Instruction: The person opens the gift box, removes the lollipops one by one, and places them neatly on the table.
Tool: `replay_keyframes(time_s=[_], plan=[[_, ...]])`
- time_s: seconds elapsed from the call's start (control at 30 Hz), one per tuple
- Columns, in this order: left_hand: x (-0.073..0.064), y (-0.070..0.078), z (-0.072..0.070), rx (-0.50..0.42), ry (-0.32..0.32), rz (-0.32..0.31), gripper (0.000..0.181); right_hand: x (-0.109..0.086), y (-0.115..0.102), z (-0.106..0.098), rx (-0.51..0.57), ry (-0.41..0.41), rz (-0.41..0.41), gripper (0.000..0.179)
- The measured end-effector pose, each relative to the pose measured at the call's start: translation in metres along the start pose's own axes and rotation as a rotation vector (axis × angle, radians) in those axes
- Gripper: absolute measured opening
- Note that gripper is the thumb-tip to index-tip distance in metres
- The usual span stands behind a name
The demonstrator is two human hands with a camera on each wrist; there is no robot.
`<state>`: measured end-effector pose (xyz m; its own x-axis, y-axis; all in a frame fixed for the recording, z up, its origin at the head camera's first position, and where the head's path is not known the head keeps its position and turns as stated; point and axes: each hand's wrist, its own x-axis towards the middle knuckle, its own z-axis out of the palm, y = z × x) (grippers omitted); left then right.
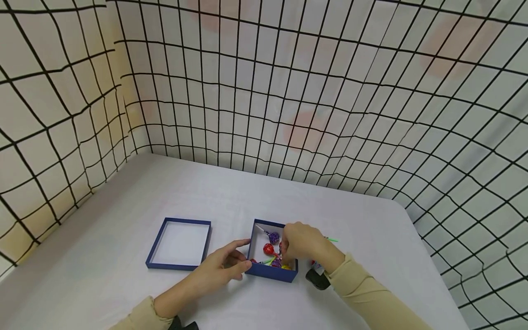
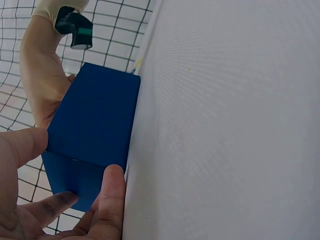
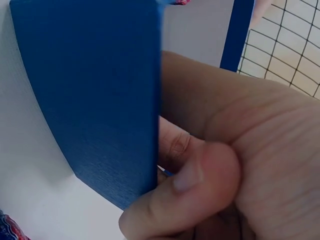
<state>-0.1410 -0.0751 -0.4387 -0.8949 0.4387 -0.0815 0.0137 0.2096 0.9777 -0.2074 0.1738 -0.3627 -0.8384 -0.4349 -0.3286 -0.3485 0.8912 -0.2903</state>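
A blue box (image 1: pixel 270 272) with a white inside stands before me, holding several lollipops, among them a purple lollipop (image 1: pixel 274 237) and a red lollipop (image 1: pixel 268 249). My left hand (image 1: pixel 224 263) touches the box's left side with fingers and thumb spread; the left wrist view shows fingertips (image 2: pixel 114 182) against its blue wall. From the right, my right hand (image 1: pixel 303 243) reaches down into the box, fingers bent. In the right wrist view the thumb (image 3: pixel 190 185) lies by a corner of the wall. The wall hides the other fingertips, so whether they hold a lollipop does not show.
Left of the box lies a matching blue-rimmed lid (image 1: pixel 179 266), its white inside facing up. Beyond my right hand, partly covered by the arm, are more wrapped lollipops (image 1: pixel 315 264) and a green stick (image 1: pixel 332 239) on the white table (image 1: pixel 231 192). Black netting (image 1: pixel 268 91) surrounds the table.
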Motion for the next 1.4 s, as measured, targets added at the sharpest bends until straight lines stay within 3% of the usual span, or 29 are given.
replay_keyframes(time_s=[0.67, 1.03, 1.4], plan=[[0.0, 0.0, 0.0, 0.005, -0.006, -0.005, 0.066, 0.002, 0.006, 0.004, 0.007, 0.038, -0.015, 0.034], [0.002, -0.001, 0.001, 0.01, 0.0, 0.003, 0.066, -0.007, 0.008, -0.003, 0.1, 0.09, -0.048, 0.024], [0.002, -0.001, 0.0, 0.012, 0.01, 0.001, 0.066, -0.013, 0.015, -0.01, 0.214, 0.112, -0.025, 0.019]])
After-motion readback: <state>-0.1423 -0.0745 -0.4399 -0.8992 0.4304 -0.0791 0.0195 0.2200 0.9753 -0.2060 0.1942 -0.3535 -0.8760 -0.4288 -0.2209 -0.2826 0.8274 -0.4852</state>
